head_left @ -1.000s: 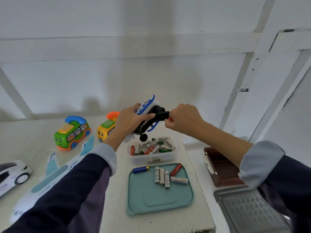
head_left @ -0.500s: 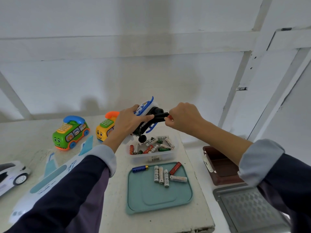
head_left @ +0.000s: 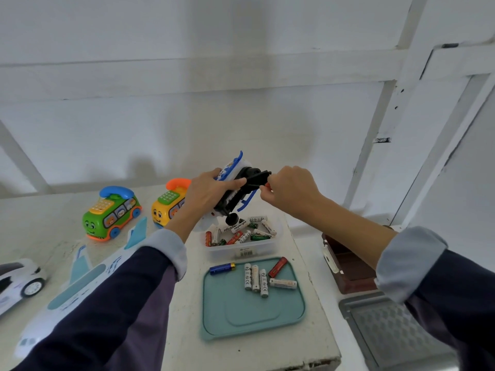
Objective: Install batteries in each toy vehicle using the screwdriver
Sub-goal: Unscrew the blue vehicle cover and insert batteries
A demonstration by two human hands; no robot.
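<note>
Head view: a white-and-blue toy vehicle (head_left: 235,183) is being gripped aloft by the left hand (head_left: 211,191) above the clear battery tub (head_left: 241,247); the right hand (head_left: 289,188) is pinching a red-tipped screwdriver (head_left: 263,183). A teal tray (head_left: 254,314) is lying at 6 o'clock on the bench (head_left: 184,317), toy buses (head_left: 112,212) at 9 o'clock.

White table (head_left: 184,328), worn top. On it: green phone-bus toy (head_left: 111,216) and yellow phone-bus toy (head_left: 167,207) at the back, white-and-blue plane (head_left: 80,285) lying across the left half, white car (head_left: 18,279) at left edge. Clear battery tub (head_left: 241,249) mid-right, teal tray (head_left: 251,309) just in front of it, loose batteries (head_left: 255,277) on the tray.
</note>
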